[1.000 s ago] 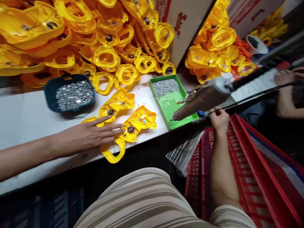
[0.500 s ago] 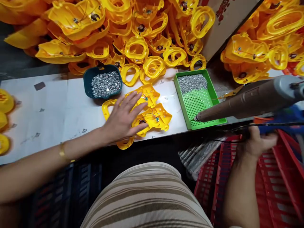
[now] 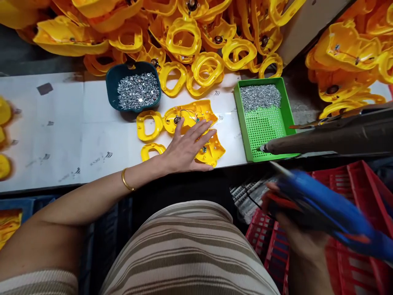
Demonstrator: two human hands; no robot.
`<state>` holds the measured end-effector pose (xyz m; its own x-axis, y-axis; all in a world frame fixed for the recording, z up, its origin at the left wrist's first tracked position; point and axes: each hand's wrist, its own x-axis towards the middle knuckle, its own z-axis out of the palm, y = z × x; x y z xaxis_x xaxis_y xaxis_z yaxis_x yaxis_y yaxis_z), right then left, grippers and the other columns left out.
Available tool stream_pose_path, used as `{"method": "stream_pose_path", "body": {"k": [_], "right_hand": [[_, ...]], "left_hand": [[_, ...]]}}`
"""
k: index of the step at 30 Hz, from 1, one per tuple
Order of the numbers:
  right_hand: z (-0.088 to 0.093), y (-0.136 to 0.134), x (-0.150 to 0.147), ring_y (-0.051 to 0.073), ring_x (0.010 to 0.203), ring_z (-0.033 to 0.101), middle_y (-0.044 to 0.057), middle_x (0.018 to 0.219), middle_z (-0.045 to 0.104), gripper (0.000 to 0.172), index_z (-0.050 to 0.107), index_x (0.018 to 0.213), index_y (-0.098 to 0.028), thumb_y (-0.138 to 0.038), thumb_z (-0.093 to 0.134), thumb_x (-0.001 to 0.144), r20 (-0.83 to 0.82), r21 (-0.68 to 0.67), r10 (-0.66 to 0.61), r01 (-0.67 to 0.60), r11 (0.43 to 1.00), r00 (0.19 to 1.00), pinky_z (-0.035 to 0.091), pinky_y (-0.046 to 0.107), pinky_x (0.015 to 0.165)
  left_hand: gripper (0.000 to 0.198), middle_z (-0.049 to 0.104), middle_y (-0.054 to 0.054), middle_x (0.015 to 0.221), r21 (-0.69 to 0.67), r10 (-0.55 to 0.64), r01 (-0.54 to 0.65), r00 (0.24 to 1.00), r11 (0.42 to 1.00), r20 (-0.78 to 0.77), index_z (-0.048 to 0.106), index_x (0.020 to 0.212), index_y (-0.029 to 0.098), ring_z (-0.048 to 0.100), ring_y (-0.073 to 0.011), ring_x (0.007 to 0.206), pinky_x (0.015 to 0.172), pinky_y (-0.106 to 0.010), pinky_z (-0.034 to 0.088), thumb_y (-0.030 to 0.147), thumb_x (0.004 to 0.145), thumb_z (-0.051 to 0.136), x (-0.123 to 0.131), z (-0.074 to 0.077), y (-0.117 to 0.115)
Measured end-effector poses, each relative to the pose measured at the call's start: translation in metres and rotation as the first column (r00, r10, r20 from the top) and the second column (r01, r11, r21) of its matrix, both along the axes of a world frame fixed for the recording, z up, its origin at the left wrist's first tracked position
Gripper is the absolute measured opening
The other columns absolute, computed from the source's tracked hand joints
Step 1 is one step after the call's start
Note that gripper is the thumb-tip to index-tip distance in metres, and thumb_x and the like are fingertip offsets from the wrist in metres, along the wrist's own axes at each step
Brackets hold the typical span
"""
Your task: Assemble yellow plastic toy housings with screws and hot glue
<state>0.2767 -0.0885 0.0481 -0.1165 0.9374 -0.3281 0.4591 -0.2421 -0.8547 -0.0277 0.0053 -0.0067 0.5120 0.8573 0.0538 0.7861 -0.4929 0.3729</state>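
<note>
My left hand [image 3: 184, 152] lies open, fingers spread, over two yellow plastic shell halves, hiding much of the nearer one [image 3: 216, 149]. The farther shell half [image 3: 204, 107] shows thin wires, a round dark part and a small green board. Two yellow rings [image 3: 141, 126] sit left of the shells. My right hand [image 3: 299, 231], blurred by motion, is closed round a blue glue gun [image 3: 322, 196] with an orange trigger. Its pale nozzle points left, near the front edge of a green tray [image 3: 242, 135].
Screws lie in the green tray, where the tip of a brown electric screwdriver [image 3: 331, 137] rests. A dark bowl [image 3: 112, 92] holds small metal parts. Yellow shells and rings [image 3: 184, 39] are piled behind. Red crates [image 3: 350, 176] stand low on the right.
My right hand has come inward from the right, now with the glue gun raised in it. My left hand has shifted right across the shells, uncovering the rings.
</note>
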Motion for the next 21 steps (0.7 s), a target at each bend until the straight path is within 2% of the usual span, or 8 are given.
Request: {"method": "stream_pose_path", "body": {"k": [3, 5, 8, 10, 13, 18, 21], "right_hand": [[-0.006, 0.018, -0.018, 0.016, 0.071, 0.068, 0.007, 0.106, 0.073, 0.031, 0.067, 0.112, -0.024, -0.044, 0.063, 0.088, -0.167, -0.049, 0.032, -0.04, 0.998, 0.985, 0.06, 0.031, 0.068], [-0.007, 0.028, -0.025, 0.014, 0.065, 0.067, 0.007, 0.103, 0.074, 0.03, 0.068, 0.109, -0.022, -0.042, 0.066, 0.086, -0.241, -0.08, 0.016, -0.036, 0.996, 0.97, 0.059, 0.028, 0.063], [-0.007, 0.038, -0.03, 0.015, 0.064, 0.067, 0.008, 0.094, 0.074, 0.032, 0.068, 0.105, -0.02, -0.045, 0.067, 0.085, -0.238, -0.145, -0.01, -0.025, 0.989, 0.971, 0.059, 0.028, 0.061], [-0.006, 0.041, -0.031, 0.018, 0.069, 0.069, 0.009, 0.092, 0.073, 0.035, 0.068, 0.1, -0.019, -0.05, 0.066, 0.084, -0.238, -0.187, -0.027, -0.018, 0.982, 0.971, 0.058, 0.027, 0.055], [-0.005, 0.044, -0.031, 0.02, 0.076, 0.069, 0.011, 0.098, 0.072, 0.038, 0.065, 0.098, -0.019, -0.054, 0.065, 0.083, -0.247, -0.228, -0.049, -0.009, 0.974, 0.968, 0.056, 0.026, 0.047], [-0.007, 0.047, -0.031, 0.016, 0.067, 0.065, 0.011, 0.109, 0.069, 0.037, 0.06, 0.101, -0.022, -0.054, 0.064, 0.084, -0.253, -0.236, -0.029, -0.033, 0.971, 0.967, 0.054, 0.025, 0.043], [-0.007, 0.049, -0.031, 0.016, 0.063, 0.064, 0.01, 0.102, 0.07, 0.034, 0.061, 0.1, -0.023, -0.054, 0.063, 0.084, -0.221, -0.267, 0.006, -0.067, 0.961, 0.975, 0.054, 0.025, 0.044]], "left_hand": [[0.093, 0.025, -0.015, 0.162, 0.011, -0.054, 0.054, 0.999, 0.999, 0.005, 0.025, 0.154, 0.022, 0.019, -0.0344, 0.151, 0.119, -0.057, -0.006, 0.068, 0.081, 0.061, -0.005, 0.001, 0.0], [0.098, 0.022, -0.016, 0.162, 0.055, -0.002, 0.0, 1.0, 0.998, 0.03, 0.023, 0.155, 0.022, 0.015, -0.0359, 0.151, 0.12, -0.057, -0.003, 0.071, 0.079, 0.06, -0.002, 0.0, -0.002], [0.1, 0.021, -0.018, 0.162, 0.108, 0.137, -0.145, 0.988, 0.984, 0.078, 0.023, 0.155, 0.018, 0.013, -0.035, 0.152, 0.12, -0.055, -0.004, 0.075, 0.08, 0.054, 0.012, -0.004, -0.004], [0.095, 0.024, -0.019, 0.161, 0.097, 0.192, -0.2, 0.978, 0.975, 0.082, 0.026, 0.153, 0.016, 0.015, -0.0346, 0.152, 0.12, -0.055, -0.006, 0.074, 0.082, 0.052, 0.021, -0.007, -0.006], [0.087, 0.027, -0.017, 0.16, 0.057, 0.218, -0.222, 0.974, 0.973, 0.069, 0.031, 0.151, 0.018, 0.019, -0.034, 0.151, 0.12, -0.056, -0.007, 0.068, 0.084, 0.055, 0.028, -0.008, -0.008], [0.086, 0.027, -0.016, 0.161, 0.034, 0.226, -0.227, 0.974, 0.973, 0.031, 0.031, 0.151, 0.019, 0.02, -0.0339, 0.151, 0.12, -0.057, -0.007, 0.068, 0.084, 0.056, 0.029, -0.006, -0.009], [0.087, 0.026, -0.017, 0.161, 0.037, 0.225, -0.225, 0.974, 0.974, 0.001, 0.031, 0.151, 0.019, 0.019, -0.0333, 0.151, 0.12, -0.057, -0.007, 0.069, 0.084, 0.055, 0.029, -0.006, -0.009]]}}
